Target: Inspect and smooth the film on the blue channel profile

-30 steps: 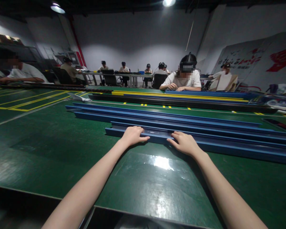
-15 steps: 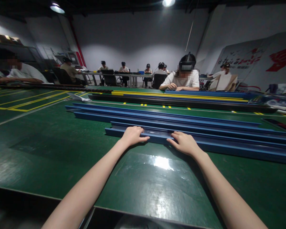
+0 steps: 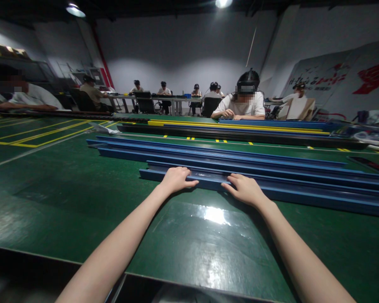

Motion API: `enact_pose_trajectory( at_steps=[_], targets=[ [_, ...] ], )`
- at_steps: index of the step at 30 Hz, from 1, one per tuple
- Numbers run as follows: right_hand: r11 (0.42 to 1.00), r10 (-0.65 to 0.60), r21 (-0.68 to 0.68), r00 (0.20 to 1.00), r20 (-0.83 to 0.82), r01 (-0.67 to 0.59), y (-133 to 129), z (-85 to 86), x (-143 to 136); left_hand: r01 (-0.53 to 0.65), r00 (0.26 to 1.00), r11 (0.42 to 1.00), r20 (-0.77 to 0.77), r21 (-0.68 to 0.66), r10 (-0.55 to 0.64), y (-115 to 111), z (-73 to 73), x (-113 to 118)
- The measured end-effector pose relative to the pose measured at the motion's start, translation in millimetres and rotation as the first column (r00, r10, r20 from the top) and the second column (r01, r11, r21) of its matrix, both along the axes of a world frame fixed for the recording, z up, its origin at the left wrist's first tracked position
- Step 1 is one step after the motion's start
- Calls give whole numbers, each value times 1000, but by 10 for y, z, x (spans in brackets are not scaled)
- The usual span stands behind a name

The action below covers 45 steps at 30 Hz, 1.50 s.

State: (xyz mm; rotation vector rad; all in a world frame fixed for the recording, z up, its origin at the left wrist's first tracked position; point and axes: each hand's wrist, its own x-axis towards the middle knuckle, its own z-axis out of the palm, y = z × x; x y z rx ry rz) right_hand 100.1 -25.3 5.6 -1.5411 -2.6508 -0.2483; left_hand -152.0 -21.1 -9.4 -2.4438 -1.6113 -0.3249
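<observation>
A long blue channel lies across the green table, nearest to me of several blue channels. My left hand grips its near wall towards the left end, thumb on the outer side and fingers over the trough. Further right, my right hand holds the same wall in the same way, its fingertips inside the trough. Between the hands a shiny strip of the trough shows. Just behind lies another blue channel, touched by neither hand.
Beyond the blue channels lie a black channel and a yellow one. A clear sheet lies on the green table before me. Across the table sits a person; a dark flat object is at right.
</observation>
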Motion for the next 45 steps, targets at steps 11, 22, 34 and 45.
enact_pose_trajectory(
  at_steps=[11,22,34,45],
  targets=[
    [1000,6,11,1000,-4,-6,-4,-14,2,0,1000,1000,-5,6,0,6,-8,-4],
    [1000,9,14,1000,-1,-9,-4,-12,1,2,1000,1000,-3,13,-2,12,-24,-11],
    [1000,-6,-9,1000,-5,6,-20,8,-10,8,1000,1000,24,7,-8,4,-16,-2],
    [1000,-6,-21,1000,-4,6,-28,29,-20,4,1000,1000,23,-16,-4,-2,3,0]
  ],
)
